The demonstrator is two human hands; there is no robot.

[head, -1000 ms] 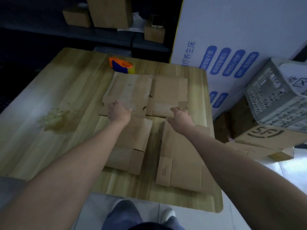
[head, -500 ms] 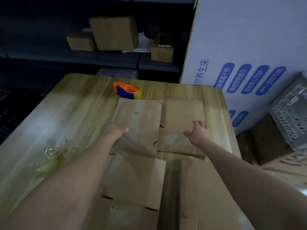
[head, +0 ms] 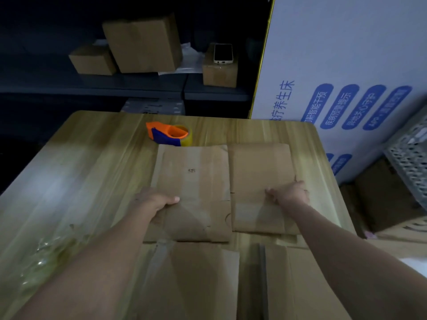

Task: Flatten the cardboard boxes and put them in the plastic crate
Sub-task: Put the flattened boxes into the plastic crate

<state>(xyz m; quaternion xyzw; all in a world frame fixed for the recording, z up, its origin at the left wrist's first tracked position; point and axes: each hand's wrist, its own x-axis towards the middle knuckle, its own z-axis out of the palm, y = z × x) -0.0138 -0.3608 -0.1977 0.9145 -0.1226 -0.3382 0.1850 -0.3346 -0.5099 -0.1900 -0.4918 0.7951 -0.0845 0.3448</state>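
**While the cardboard lies flat, lift it by both side edges**

Since the flattened cardboard box already lies flat on the far half of the table, showing as two panels side by side, the step in hand looks like picking it up for the crate. The left hand grips the left edge with its thumb on top and its fingers tucked underneath, out of sight. The right hand holds the right edge with its thumb laid across the panel. Its fingers seem to curl round the rim, though their tips are hidden.

To do this well, raise both sides together so the centre crease does not let the panels fold. Lift clear of the second flattened box lying nearer the person before swinging right.

A tape dispenser in orange and blue sits just beyond the far edge of the cardboard. Crumpled clear film lies at the table's left side.

The plastic crate stands off the table to the right, only partly in view, beside a large white carton with blue print. Behind, a dark shelf carries unflattened boxes, and a phone rests on one of them.
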